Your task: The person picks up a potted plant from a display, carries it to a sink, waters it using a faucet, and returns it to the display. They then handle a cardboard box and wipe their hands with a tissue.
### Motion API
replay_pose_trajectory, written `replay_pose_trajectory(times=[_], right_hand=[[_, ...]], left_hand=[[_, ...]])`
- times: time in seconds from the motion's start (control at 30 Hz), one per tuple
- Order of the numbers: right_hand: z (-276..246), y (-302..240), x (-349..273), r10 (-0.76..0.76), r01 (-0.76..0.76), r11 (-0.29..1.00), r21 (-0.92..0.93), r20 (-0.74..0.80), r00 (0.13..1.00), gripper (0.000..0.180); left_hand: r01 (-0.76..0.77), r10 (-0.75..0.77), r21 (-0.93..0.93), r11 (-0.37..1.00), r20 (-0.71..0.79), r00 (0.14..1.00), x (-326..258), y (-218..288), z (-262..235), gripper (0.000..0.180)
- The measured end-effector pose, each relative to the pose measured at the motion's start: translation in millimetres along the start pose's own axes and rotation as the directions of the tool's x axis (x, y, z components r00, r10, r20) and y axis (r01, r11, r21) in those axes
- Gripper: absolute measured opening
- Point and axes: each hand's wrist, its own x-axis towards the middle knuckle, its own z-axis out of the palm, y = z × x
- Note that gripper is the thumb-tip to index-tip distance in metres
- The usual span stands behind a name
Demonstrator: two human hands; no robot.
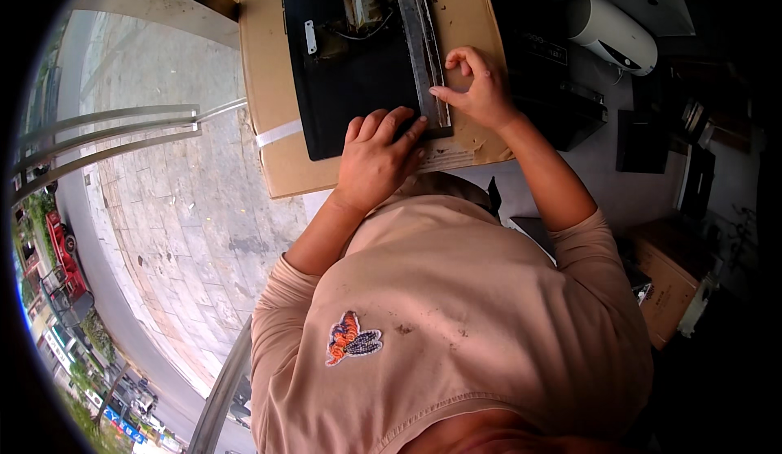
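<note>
The left hand (376,160) presses flat, fingers spread, on the black panel (350,87); the right hand (479,87) pinches its metal strip (423,38). The panel looks stiff, thin, sharp-edged; best gripped at its edges.

Flat black rectangular panel (350,87) lies face-up on a brown cardboard box, long side running away from the person, near corner under the left hand. Small white metal bracket at its left edge. Long grey metal strip (425,42) lies along the panel's right edge, near end pinched under right fingertips.
</note>
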Motion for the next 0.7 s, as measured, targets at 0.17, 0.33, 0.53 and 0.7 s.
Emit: replay_pose_trajectory(times=[0.17,0.33,0.53,0.7], right_hand=[[-0.4,0.2,-0.3,-0.005,0.005,1.0,0.008,0.002,1.0,0.042],[1.3,10.7,-1.0,-0.019,0.02,0.992,0.128,-0.004,1.0,0.04],[-5.7,10.4,-9.0,-0.032,0.02,0.984,0.178,0.062,0.998,0.048],[-31.0,-8.9,-21.5,-0.058,0.016,0.985,0.169,0.243,0.968,0.073]], left_hand=[[-0.016,0.015,-0.045,0.999,-0.041,0.999,2.7,-0.3,-2.8,0.043],[0.033,-0.092,-0.212,0.977,-0.276,0.957,-5.9,-17.3,11.0,0.028],[0.037,-0.118,-0.256,0.966,-0.311,0.943,-7.1,-19.2,10.5,0.022],[0.038,-0.122,-0.266,0.963,-0.305,0.944,-6.9,-17.4,7.6,0.022]])
